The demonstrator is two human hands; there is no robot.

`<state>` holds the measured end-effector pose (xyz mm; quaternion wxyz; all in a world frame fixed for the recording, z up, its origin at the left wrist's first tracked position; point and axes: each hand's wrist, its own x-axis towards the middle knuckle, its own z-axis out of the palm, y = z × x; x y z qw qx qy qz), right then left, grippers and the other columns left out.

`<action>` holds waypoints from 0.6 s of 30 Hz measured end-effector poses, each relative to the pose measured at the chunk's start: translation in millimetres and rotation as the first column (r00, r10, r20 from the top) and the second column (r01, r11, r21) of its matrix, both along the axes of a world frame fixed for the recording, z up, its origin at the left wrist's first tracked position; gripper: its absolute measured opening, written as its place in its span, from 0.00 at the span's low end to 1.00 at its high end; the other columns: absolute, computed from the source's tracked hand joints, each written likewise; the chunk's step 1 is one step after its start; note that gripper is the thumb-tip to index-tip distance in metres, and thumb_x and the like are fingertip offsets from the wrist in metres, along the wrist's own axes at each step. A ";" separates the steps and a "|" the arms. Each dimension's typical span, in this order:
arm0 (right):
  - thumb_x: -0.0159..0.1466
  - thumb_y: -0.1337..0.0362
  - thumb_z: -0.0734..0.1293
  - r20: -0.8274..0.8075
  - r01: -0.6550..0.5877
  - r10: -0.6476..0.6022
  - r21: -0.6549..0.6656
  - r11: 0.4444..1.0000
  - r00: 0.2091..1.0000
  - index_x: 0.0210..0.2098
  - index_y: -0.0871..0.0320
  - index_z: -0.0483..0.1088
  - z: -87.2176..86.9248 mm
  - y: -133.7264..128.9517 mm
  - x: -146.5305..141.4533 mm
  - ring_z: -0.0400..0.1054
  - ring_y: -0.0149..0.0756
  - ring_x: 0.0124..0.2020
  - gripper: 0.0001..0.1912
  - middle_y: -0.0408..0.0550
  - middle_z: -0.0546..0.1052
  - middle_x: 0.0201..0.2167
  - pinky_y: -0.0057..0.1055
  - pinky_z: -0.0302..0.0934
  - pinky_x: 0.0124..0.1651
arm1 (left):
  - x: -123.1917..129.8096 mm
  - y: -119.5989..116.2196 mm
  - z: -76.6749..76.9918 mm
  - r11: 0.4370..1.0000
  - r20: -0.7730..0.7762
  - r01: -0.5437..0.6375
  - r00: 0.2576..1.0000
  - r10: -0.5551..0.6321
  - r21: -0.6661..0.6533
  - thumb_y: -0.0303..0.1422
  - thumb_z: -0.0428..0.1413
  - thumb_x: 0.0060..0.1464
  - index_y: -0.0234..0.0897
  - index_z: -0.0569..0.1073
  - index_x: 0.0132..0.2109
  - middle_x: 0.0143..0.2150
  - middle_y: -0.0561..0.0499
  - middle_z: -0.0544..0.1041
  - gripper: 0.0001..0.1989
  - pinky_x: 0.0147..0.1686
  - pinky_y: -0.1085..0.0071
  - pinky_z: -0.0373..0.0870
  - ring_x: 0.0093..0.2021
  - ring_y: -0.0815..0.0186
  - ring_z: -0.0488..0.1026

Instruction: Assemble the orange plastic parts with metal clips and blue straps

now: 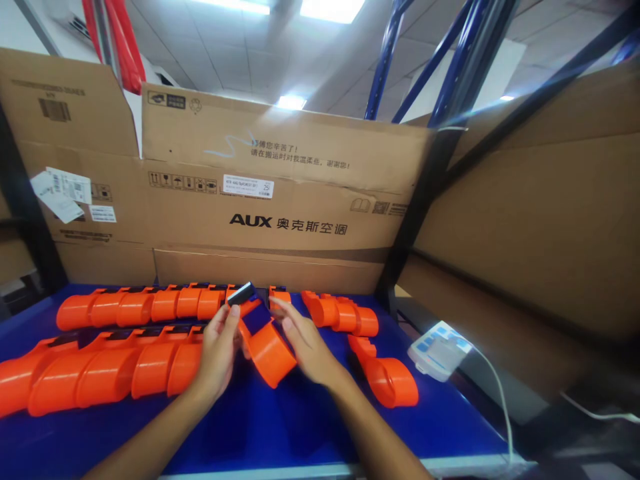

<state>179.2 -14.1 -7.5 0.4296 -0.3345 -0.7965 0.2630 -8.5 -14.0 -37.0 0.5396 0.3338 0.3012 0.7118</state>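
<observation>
An orange tape dispenser [273, 353] with a dark blue piece and a toothed blade strip [241, 293] is raised above the blue tabletop, tilted. My left hand [220, 340] is closed on its left side, thumb just under the blade strip. At its right side is my right hand [305, 337], fingers stretched out and apart, close against the dispenser; whether they touch it is hard to tell. Orange dispensers with dark tops stand in a front row [107, 373] and a back row [135, 308] on the left.
More orange dispensers [345, 317] lie at the back right, and a single one [393, 381] nearer me. A white device with blue buttons [440, 350] and a cable is at the table's right edge. Cardboard [280, 200] walls the back; a dark rack post [420, 207] rises at right.
</observation>
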 end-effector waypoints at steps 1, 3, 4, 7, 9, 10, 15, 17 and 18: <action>0.73 0.50 0.58 0.011 -0.003 0.002 0.105 0.995 1.000 0.65 0.56 0.63 2.4 -1.0 3.5 0.68 0.47 0.58 0.26 0.56 0.72 0.60 0.44 0.63 0.58 | -0.4 0.9 0.1 1.000 -0.010 -0.022 1.000 0.022 -0.013 0.51 0.65 0.51 0.38 0.73 0.41 0.20 0.60 0.70 0.23 0.17 0.77 0.65 0.14 0.73 0.64; 0.70 0.56 0.62 0.058 0.001 -0.019 0.286 0.958 0.998 0.69 0.54 0.56 7.4 -3.2 11.0 0.60 0.50 0.66 0.30 0.57 0.65 0.67 0.48 0.58 0.65 | -1.0 1.9 -0.3 0.998 -0.024 -0.051 0.998 0.050 -0.041 0.54 0.64 0.50 0.39 0.70 0.39 0.18 0.62 0.66 0.24 0.13 0.77 0.60 0.12 0.74 0.60; 0.68 0.59 0.63 0.090 -0.003 -0.032 0.360 0.933 0.995 0.70 0.53 0.54 9.6 -4.4 14.2 0.58 0.51 0.68 0.33 0.57 0.63 0.68 0.50 0.55 0.67 | -1.0 1.9 -0.6 0.997 -0.031 -0.062 0.998 0.061 -0.053 0.56 0.64 0.50 0.40 0.69 0.39 0.18 0.63 0.65 0.25 0.12 0.78 0.58 0.12 0.74 0.59; 0.58 0.67 0.65 0.199 -0.054 -0.054 0.501 0.864 0.978 0.72 0.54 0.50 14.0 -9.4 18.2 0.55 0.55 0.69 0.43 0.58 0.57 0.69 0.55 0.53 0.68 | -0.2 1.1 -1.4 0.992 -0.058 -0.107 0.993 0.103 -0.066 0.57 0.63 0.49 0.41 0.68 0.40 0.17 0.65 0.62 0.26 0.10 0.80 0.53 0.11 0.75 0.54; 0.54 0.69 0.64 0.271 -0.093 -0.070 0.546 0.833 0.960 0.72 0.54 0.48 14.1 -13.8 15.7 0.54 0.56 0.69 0.47 0.59 0.54 0.70 0.57 0.53 0.67 | -0.1 0.7 -1.5 0.990 -0.063 -0.131 0.990 0.127 -0.059 0.58 0.62 0.50 0.42 0.67 0.40 0.17 0.66 0.60 0.26 0.10 0.80 0.51 0.11 0.76 0.52; 0.53 0.70 0.64 0.305 -0.106 -0.085 0.559 0.822 0.949 0.72 0.53 0.48 13.4 -15.9 13.4 0.54 0.57 0.69 0.48 0.59 0.52 0.71 0.59 0.54 0.66 | -0.4 0.7 -1.4 0.989 -0.061 -0.137 0.989 0.134 -0.055 0.58 0.62 0.50 0.42 0.67 0.39 0.17 0.66 0.58 0.26 0.10 0.80 0.51 0.11 0.76 0.51; 0.55 0.70 0.68 0.443 -0.096 -0.223 0.591 0.801 0.868 0.68 0.46 0.58 7.3 -22.0 2.8 0.55 0.58 0.66 0.42 0.56 0.53 0.71 0.58 0.57 0.62 | -3.1 0.9 -3.9 0.993 -0.055 -0.103 0.994 0.099 -0.062 0.58 0.62 0.50 0.43 0.66 0.40 0.18 0.66 0.59 0.26 0.11 0.81 0.49 0.11 0.78 0.50; 0.58 0.69 0.69 0.445 -0.077 -0.265 0.615 0.785 0.855 0.66 0.45 0.61 5.9 -21.3 2.4 0.58 0.56 0.64 0.37 0.55 0.59 0.68 0.55 0.58 0.61 | -3.0 1.2 -6.7 0.995 -0.062 -0.065 0.996 0.061 -0.073 0.57 0.61 0.52 0.43 0.66 0.41 0.18 0.66 0.58 0.25 0.11 0.81 0.49 0.11 0.78 0.51; 0.59 0.68 0.69 0.433 -0.066 -0.277 0.627 0.776 0.858 0.66 0.45 0.61 5.7 -20.4 3.2 0.59 0.55 0.63 0.36 0.55 0.62 0.67 0.55 0.58 0.61 | -2.6 1.5 -8.1 0.996 -0.070 -0.050 0.997 0.044 -0.076 0.57 0.60 0.53 0.43 0.67 0.43 0.18 0.66 0.59 0.25 0.10 0.81 0.49 0.11 0.78 0.51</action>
